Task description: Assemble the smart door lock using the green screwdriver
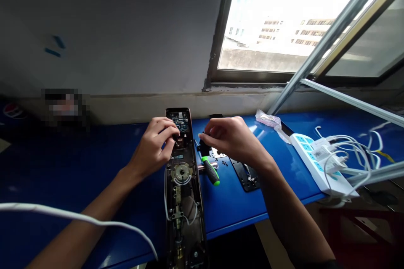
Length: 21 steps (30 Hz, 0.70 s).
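Note:
A long, dark, open housing point(181, 185), which looks like an electronic door lock, stretches from near my body toward the wall. It holds a circuit board point(181, 119), a round metal disc point(182, 172) and thin white wires. My left hand point(158, 141) is over its upper part, fingers closed together just below the board; what they pinch is hidden. To the right of the housing, my right hand point(229, 136) is raised with thumb and fingers pinched. A small black piece point(205, 148) shows below those fingertips; whether it is held is unclear. A green-and-black-handled screwdriver point(211, 171) lies beside the housing.
Small dark screws point(224, 163) and a black plate point(244, 176) lie on the blue table point(233, 206). A white power strip point(311, 159) with tangled cables and a metal frame point(293, 82) stand at right. A white cable point(78, 216) crosses the left foreground.

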{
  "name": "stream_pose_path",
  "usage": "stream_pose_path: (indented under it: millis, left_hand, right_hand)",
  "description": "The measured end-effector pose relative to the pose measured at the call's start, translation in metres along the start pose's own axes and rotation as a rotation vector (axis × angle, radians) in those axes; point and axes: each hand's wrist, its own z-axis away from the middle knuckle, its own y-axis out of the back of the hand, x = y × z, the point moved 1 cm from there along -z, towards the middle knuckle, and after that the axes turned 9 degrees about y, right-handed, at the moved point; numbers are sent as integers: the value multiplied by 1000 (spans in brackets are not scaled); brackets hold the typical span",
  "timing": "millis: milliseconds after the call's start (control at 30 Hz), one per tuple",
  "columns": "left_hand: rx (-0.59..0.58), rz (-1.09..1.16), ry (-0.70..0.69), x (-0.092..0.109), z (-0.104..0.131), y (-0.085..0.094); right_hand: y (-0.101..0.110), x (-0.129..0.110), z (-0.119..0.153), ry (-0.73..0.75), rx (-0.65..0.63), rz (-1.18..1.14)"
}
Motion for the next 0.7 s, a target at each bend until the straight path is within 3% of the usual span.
stream_pose_path:
  millis: [67,167,333,700]
  left_hand:
    - [20,-26,73,-12,7,5]
    - [-50,-32,118,-22,15,7]
    - [-77,-43,168,-26,20,6]
    - [-106,-54,201,-17,20,3]
  right_hand:
    - [-13,-12,-17,46,27,13]
    - [-35,-22,-37,61,-39,139]
    - [-61,-22,-46,43,-138,238]
    - [-74,-21,-35,49,-158,319]
